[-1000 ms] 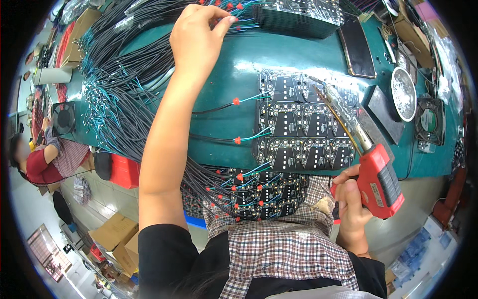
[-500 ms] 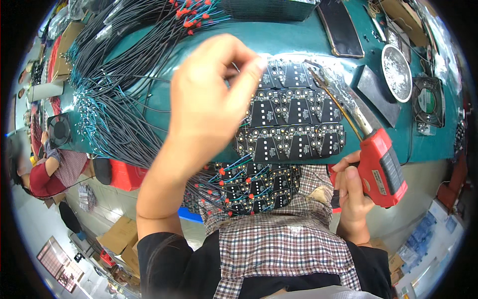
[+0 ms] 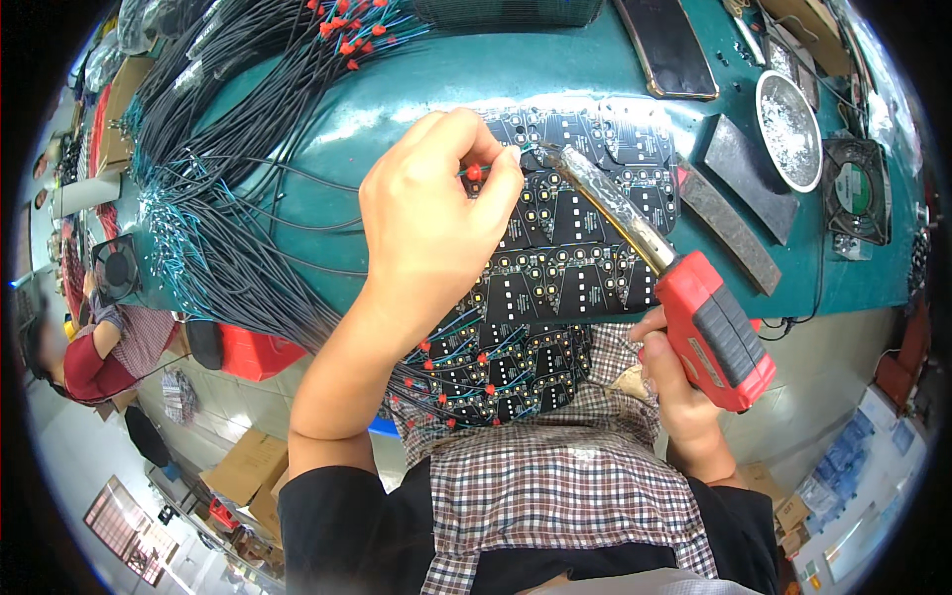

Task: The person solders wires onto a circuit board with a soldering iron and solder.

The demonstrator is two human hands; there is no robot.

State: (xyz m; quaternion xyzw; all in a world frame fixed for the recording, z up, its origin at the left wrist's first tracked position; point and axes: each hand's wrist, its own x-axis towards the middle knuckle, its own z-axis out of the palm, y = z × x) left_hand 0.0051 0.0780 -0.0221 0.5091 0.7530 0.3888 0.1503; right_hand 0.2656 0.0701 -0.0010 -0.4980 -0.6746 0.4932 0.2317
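Note:
My left hand [image 3: 421, 213] is closed in a pinch above the upper left of a panel of black circuit boards [image 3: 580, 208]. Between its fingers is a black cable with a red piece [image 3: 474, 173] near its end; thin coloured wire ends stick out past the fingertips. My right hand [image 3: 684, 397] is wrapped round the handle of a red and black soldering gun [image 3: 709, 332]. The gun's tip [image 3: 547, 149] is right beside those wire ends, over the top row of boards; whether they touch, I cannot tell.
A bundle of black cables [image 3: 238, 228] covers the table's left side. More boards with wires [image 3: 516, 372] lie near my lap. To the right are a dark bar [image 3: 729, 228], a dark block [image 3: 749, 178], a metal bowl [image 3: 788, 129] and a fan [image 3: 855, 193]; a phone [image 3: 666, 50] lies behind.
The soldering gun has swung left, bringing its tip from the panel's upper right to the wire ends at my left fingertips. My left hand has moved slightly down and nearer the boards.

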